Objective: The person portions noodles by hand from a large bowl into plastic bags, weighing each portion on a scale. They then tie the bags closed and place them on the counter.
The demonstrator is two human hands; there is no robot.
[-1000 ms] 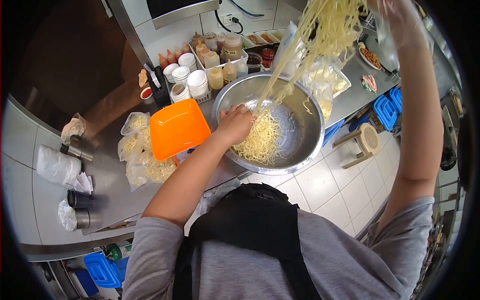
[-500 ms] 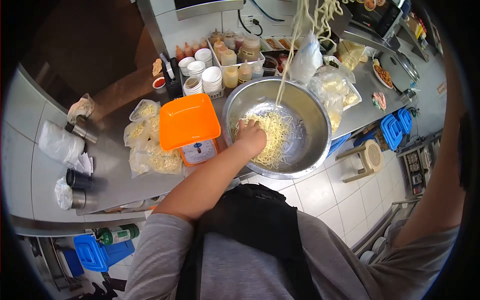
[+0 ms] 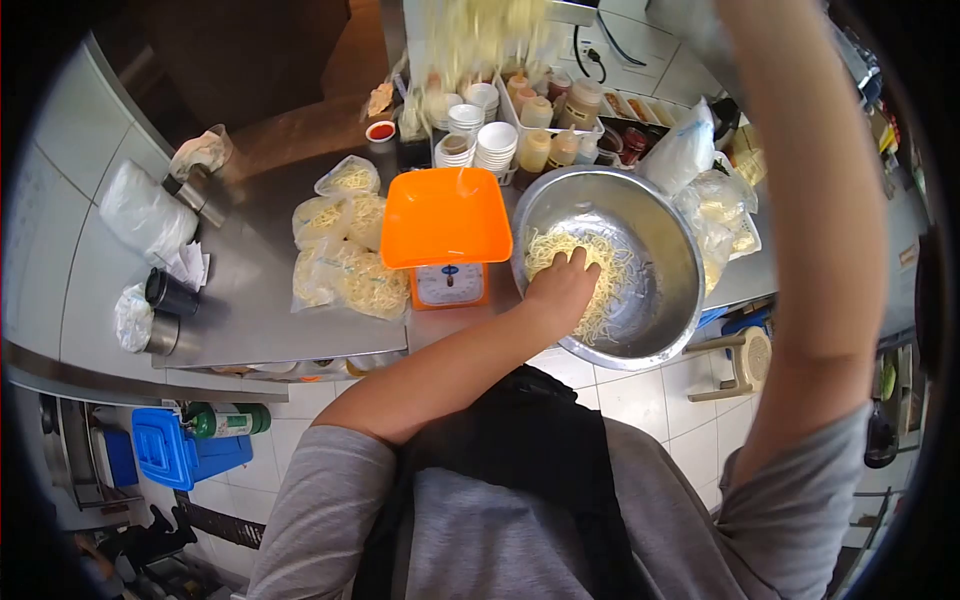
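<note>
A wide steel bowl [image 3: 672,300] holds a tangle of thin yellow noodles [image 3: 605,325] on its left side. My left hand [image 3: 568,288] is down in the bowl with its fingers curled into those noodles; the fingertips are partly hidden. My right arm is raised high at the right, and its hand is beyond the top edge of the view. At the top, a blurred bunch of noodles [image 3: 485,40] hangs in the air above the cups; what holds it is out of view. Left of the bowl stands a scale [image 3: 450,285] with an orange pan [image 3: 446,218], which has nothing on it.
Several plastic bags of noodles [image 3: 350,270] lie left of the scale on the steel counter [image 3: 250,300]. Stacked white cups [image 3: 497,145] and sauce bottles [image 3: 535,150] stand behind. More bags [image 3: 715,215] sit right of the bowl. A stool [image 3: 745,362] stands on the floor.
The hanging noodles have swung from above the bowl leftward over the cups, and no strand reaches the bowl. My right arm has moved inward and up. The view has shifted; my left hand stays in the bowl.
</note>
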